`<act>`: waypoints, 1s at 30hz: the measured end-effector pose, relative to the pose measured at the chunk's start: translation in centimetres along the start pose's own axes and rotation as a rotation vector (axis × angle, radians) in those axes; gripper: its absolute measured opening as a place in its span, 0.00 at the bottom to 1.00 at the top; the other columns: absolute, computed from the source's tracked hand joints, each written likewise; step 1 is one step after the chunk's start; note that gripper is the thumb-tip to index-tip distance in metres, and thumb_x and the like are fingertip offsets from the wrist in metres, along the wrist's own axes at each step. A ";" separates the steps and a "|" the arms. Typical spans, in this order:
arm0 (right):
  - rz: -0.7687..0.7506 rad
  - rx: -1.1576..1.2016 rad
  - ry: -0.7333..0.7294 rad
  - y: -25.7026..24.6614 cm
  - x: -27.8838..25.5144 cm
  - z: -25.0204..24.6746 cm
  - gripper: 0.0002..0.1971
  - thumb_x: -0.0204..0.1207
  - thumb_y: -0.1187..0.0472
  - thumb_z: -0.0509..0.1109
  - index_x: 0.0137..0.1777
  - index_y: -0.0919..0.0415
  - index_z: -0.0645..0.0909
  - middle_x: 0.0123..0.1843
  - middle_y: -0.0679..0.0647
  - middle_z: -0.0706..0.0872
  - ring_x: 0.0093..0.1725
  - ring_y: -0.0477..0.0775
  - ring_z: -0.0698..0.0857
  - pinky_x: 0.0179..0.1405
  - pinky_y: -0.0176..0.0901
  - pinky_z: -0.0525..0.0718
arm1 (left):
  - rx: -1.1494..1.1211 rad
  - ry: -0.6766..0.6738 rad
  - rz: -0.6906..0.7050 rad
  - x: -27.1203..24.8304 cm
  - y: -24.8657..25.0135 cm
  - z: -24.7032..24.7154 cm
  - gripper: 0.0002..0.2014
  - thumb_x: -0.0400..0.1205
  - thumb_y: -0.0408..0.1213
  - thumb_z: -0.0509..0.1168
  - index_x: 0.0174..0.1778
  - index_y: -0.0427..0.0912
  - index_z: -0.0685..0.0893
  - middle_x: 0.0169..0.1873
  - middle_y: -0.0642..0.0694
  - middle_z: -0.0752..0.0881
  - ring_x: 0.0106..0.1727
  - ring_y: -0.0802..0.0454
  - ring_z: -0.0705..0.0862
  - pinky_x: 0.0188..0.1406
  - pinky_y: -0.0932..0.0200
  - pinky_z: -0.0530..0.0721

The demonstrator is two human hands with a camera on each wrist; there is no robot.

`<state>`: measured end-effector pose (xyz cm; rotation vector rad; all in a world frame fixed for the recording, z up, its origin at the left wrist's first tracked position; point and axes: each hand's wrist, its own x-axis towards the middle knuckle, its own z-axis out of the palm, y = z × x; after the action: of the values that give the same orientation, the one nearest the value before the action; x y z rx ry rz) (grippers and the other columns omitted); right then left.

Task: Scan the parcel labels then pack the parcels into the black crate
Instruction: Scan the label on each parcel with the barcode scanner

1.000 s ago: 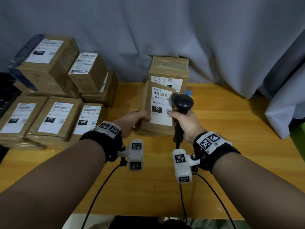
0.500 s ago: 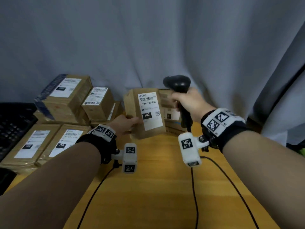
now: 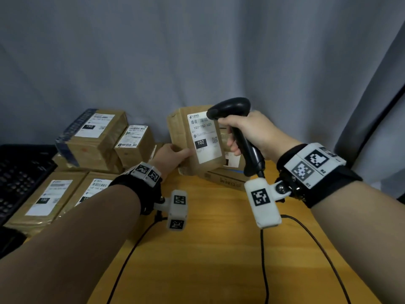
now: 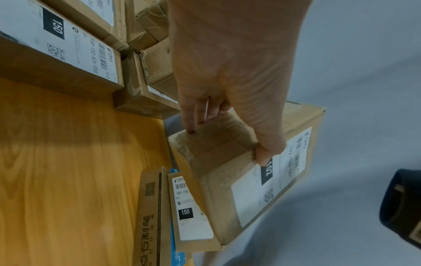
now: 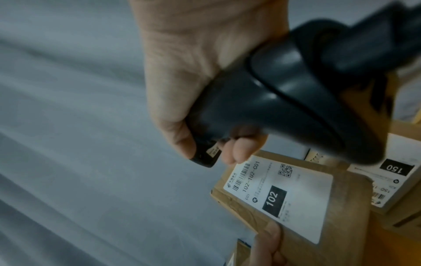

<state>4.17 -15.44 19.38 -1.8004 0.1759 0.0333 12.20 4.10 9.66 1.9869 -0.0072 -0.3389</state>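
My left hand (image 3: 173, 155) grips a brown cardboard parcel (image 3: 188, 154) by its lower left edge and holds it upright above the wooden table (image 3: 208, 260). Its white label (image 3: 203, 139) reads 102 and faces me. In the left wrist view the thumb lies on the label side of that parcel (image 4: 239, 162) and the fingers press its back. My right hand (image 3: 245, 134) grips a black handheld barcode scanner (image 3: 236, 128) by the handle, its head just right of the label's top. The black crate (image 3: 19, 172) shows at the far left edge.
Several labelled parcels (image 3: 96, 137) are stacked at the back left, with flatter ones (image 3: 46, 198) in front of them. Another parcel (image 3: 232, 170) lies behind the held one. Cables (image 3: 265, 270) trail over the table. A grey curtain (image 3: 197, 51) hangs behind.
Both hands have risen: the parcel came up off the table and the scanner was raised from in front of the label to beside its top. The head camera tilted upward.
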 end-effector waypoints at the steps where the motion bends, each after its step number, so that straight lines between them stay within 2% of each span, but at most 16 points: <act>1: -0.006 -0.006 -0.003 0.0 -0.2 -0.1 0.15 0.77 0.52 0.72 0.43 0.67 0.83 0.30 0.61 0.84 0.24 0.53 0.83 0.24 0.40 0.84 | -0.001 -0.001 0.018 -0.1 0.0 -0.1 0.15 0.76 0.46 0.73 0.53 0.43 0.83 0.52 0.46 0.89 0.53 0.49 0.88 0.60 0.48 0.86; 5: -0.021 -0.013 -0.003 0.1 -0.3 -0.5 0.14 0.77 0.53 0.71 0.43 0.66 0.82 0.28 0.58 0.84 0.23 0.52 0.83 0.24 0.40 0.83 | 0.025 -0.009 0.050 -0.3 0.3 -0.1 0.23 0.77 0.48 0.72 0.62 0.38 0.80 0.57 0.44 0.87 0.56 0.48 0.87 0.61 0.47 0.85; 8: -0.026 0.012 0.009 0.3 -0.2 -0.4 0.14 0.78 0.53 0.71 0.45 0.67 0.83 0.29 0.59 0.85 0.24 0.52 0.84 0.25 0.40 0.83 | 0.003 -0.027 0.033 -0.3 0.3 -0.1 0.26 0.76 0.49 0.73 0.65 0.38 0.80 0.57 0.45 0.87 0.56 0.47 0.87 0.62 0.46 0.85; 11: -0.011 0.033 0.025 0.4 -0.1 -0.2 0.16 0.77 0.52 0.71 0.47 0.68 0.83 0.30 0.59 0.85 0.24 0.52 0.84 0.25 0.41 0.84 | 0.001 -0.039 0.022 -0.3 0.0 0.1 0.25 0.75 0.50 0.73 0.64 0.39 0.80 0.56 0.45 0.87 0.56 0.47 0.87 0.61 0.46 0.85; 16: 0.012 0.058 0.008 0.4 0.3 0.7 0.14 0.77 0.53 0.72 0.46 0.67 0.82 0.29 0.58 0.84 0.23 0.52 0.83 0.25 0.41 0.84 | -0.018 -0.053 0.024 -0.1 -0.1 0.6 0.19 0.77 0.46 0.72 0.60 0.40 0.81 0.56 0.44 0.88 0.56 0.48 0.87 0.62 0.47 0.85; 23: 0.038 0.064 -0.018 0.5 0.5 1.4 0.14 0.77 0.53 0.72 0.46 0.66 0.81 0.28 0.57 0.83 0.23 0.51 0.82 0.24 0.39 0.84 | -0.023 -0.039 0.020 -0.3 -0.1 0.6 0.09 0.78 0.46 0.71 0.47 0.47 0.80 0.55 0.44 0.87 0.56 0.46 0.86 0.63 0.45 0.84; 30: 0.025 0.046 -0.008 0.2 0.5 1.5 0.14 0.77 0.52 0.72 0.45 0.66 0.82 0.28 0.58 0.84 0.24 0.52 0.83 0.24 0.40 0.84 | 0.019 -0.009 0.000 -0.3 -0.9 -0.1 0.12 0.78 0.48 0.71 0.50 0.47 0.80 0.52 0.47 0.87 0.53 0.50 0.86 0.61 0.49 0.85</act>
<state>4.77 -14.11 18.75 -1.7517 0.1923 0.0541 11.82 4.64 9.02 2.0037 -0.0160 -0.3490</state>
